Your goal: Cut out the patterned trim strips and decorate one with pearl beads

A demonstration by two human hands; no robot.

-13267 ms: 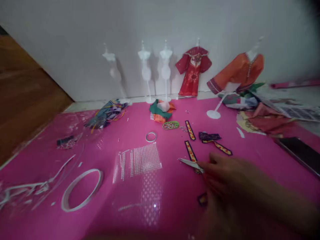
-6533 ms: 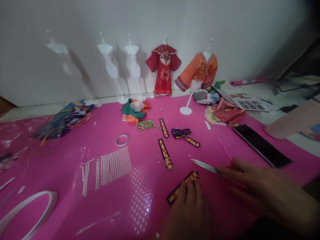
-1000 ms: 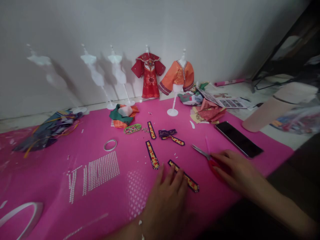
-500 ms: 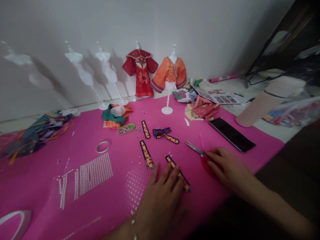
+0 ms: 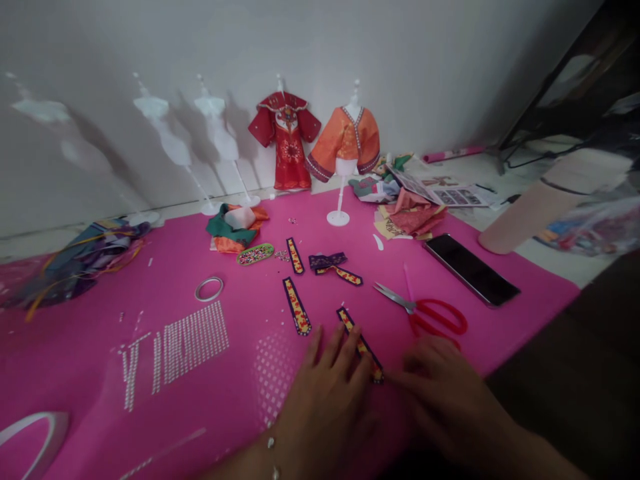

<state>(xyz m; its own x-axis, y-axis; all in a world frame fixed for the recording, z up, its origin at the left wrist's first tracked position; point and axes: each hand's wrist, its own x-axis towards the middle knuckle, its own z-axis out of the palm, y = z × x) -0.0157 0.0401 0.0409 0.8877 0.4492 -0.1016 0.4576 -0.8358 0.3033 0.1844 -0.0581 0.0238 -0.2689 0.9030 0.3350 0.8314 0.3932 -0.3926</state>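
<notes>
The left hand (image 5: 325,393) lies flat with fingers spread, its fingertips pressing the near strip (image 5: 361,344) against the mat (image 5: 100,373); the right hand (image 5: 440,393) reaches its fingertips to the strip's near end, holding nothing, though whether it pinches that end I cannot tell. This strip, dark-edged with a yellow and red pattern, lies on the mat just left of the scissors (image 5: 425,312), which rest apart from both hands with blades nearly together.

The step looks like positioning or smoothing the strip, with cutting set aside. The next move would call for a fine fingertip hold on a thin, limp piece that could crease or slide.

Farther from the scissors, to their left, lie two more strips (image 5: 296,315) and a bow piece (image 5: 334,265). Beyond those sits a small oval tray (image 5: 255,254) of coloured beads, some spilled beside it. A phone (image 5: 471,269) lies right of the scissors. At the wall stand a red robe (image 5: 285,139) and an orange jacket (image 5: 346,141) on stands.
</notes>
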